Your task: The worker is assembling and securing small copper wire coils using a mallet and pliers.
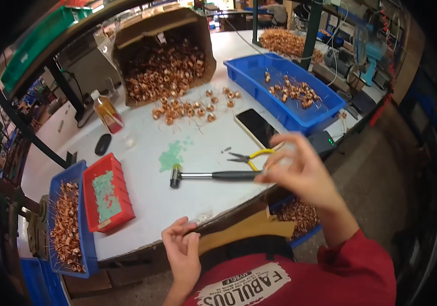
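My left hand (pixel 181 249) is at the table's near edge, its fingers curled in toward the thumb. Whatever it may hold is too small to make out. Above the right part of the table, my right hand (pixel 300 171) is slightly blurred. Its thumb and index finger come together near the end of a hammer's handle, the other fingers raised; anything pinched there is unclear. The hammer (pixel 213 175) lies crosswise, black-handled, head to the left. Just beyond its handle rest yellow-handled pliers (pixel 246 157), partly behind my right hand. Pale green bits (pixel 171 155) are scattered past the hammer head.
A tipped cardboard box (pixel 121 38) spills copper coils (pixel 177 109) at the back. Blue trays stand right (pixel 300 121) and left (pixel 90 245), both with coils. Beside the left one is a red tray (pixel 124 199) of green pieces. A phone (pixel 255 126), bottle (pixel 107 112) and mouse (pixel 103 144) lie about.
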Motion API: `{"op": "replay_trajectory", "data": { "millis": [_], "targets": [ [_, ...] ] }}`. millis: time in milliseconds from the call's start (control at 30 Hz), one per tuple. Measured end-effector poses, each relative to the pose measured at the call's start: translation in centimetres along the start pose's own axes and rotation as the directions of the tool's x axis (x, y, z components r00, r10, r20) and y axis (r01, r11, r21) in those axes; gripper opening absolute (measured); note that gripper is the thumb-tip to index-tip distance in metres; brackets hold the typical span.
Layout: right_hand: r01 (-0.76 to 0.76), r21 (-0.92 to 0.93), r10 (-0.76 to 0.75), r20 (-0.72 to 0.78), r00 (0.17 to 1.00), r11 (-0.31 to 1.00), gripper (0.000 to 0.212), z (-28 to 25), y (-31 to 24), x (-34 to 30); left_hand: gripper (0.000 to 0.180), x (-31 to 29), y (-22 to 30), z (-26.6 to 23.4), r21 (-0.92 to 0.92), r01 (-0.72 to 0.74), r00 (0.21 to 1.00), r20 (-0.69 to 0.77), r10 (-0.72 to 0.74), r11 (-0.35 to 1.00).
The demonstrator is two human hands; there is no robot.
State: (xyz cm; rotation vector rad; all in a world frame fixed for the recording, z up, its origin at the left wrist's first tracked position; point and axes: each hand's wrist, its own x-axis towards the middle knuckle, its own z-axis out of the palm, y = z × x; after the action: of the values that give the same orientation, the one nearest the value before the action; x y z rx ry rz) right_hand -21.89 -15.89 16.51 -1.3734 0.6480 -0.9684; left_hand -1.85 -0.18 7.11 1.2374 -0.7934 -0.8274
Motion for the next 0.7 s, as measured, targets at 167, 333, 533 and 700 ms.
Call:
{"op": "replay_trajectory", "data": {
  "millis": [167, 333, 533, 700],
  "targets": [
    [0.041, 0.054, -0.029, -0.206, 0.978, 0.998, 0.044, -2.2, -2.2, 3.5, 0.029, 0.4, -0.4, -0.4, -0.038, 0.043, 0.998, 0.039, -0.041, 0.998],
    [0.133, -0.655, 0.014, 0.214, 0.977, 0.744, 0.04, 1.3, 2.3, 1.8, 0.028, 0.6, -0.6, -1.0, -0.04, 0.071, 0.997, 0.041, -0.069, 0.997],
    [0.412, -0.767, 0.07, 0.506, 0.859, 0.491, 0.03, 2.5, 3.2, 0.5, 0.026, 1.4, -0.8, -1.3, -0.031, 0.081, 0.996, 0.036, -0.08, 0.996],
    [0.3, -0.922, -0.238, 0.243, 0.94, 0.243, 0.013, -4.2, -0.4, 10.7, 0.025, 1.3, -1.2, -2.1, -0.027, 0.075, 0.997, 0.025, -0.074, 0.997]
  ]
}}
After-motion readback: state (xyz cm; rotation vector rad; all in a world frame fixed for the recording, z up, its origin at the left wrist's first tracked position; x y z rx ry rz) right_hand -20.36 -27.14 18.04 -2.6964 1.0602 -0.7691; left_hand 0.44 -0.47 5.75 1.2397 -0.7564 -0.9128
